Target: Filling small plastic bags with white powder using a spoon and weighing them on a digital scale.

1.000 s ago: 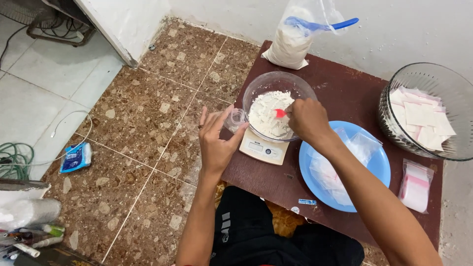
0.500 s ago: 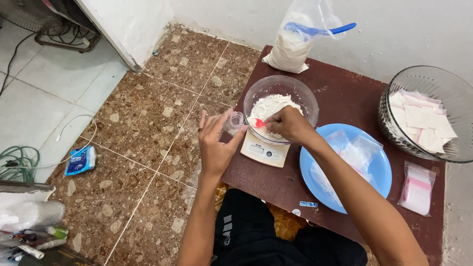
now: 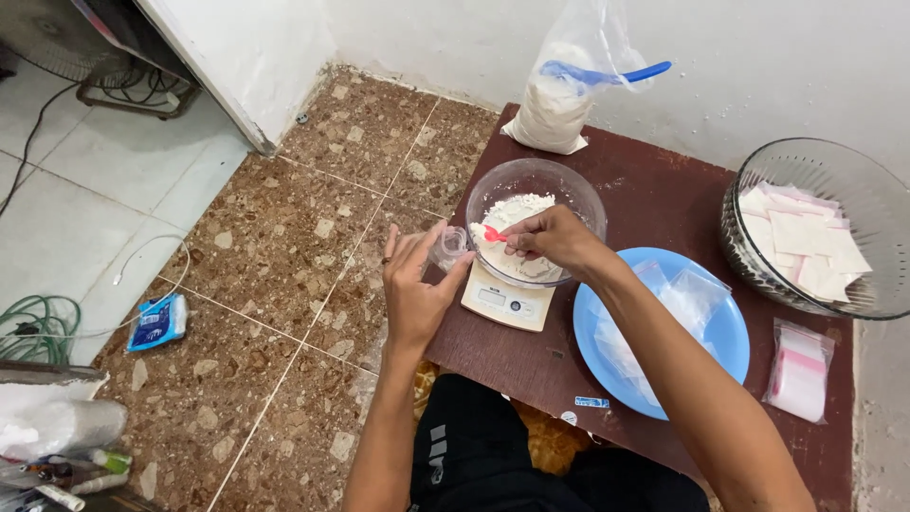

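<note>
From the head view, the right hand (image 3: 555,239) is pinching a small red spoon (image 3: 493,233), fingers closed on its handle, and has been carrying it from the middle of the glass bowl of white powder (image 3: 536,223) toward the bowl's left rim. The left hand (image 3: 414,280) is still holding a small clear plastic pouch (image 3: 452,246) just left of that bowl, thumb and fingers clamped on it, its mouth facing the spoon. So a scoop of powder now appears to be arriving at the pouch. The bowl is sitting on a white kitchen scale (image 3: 505,299) on the brown surface (image 3: 654,190); a blue plate (image 3: 725,332) of empty pouches is lying right of the bowl.
</note>
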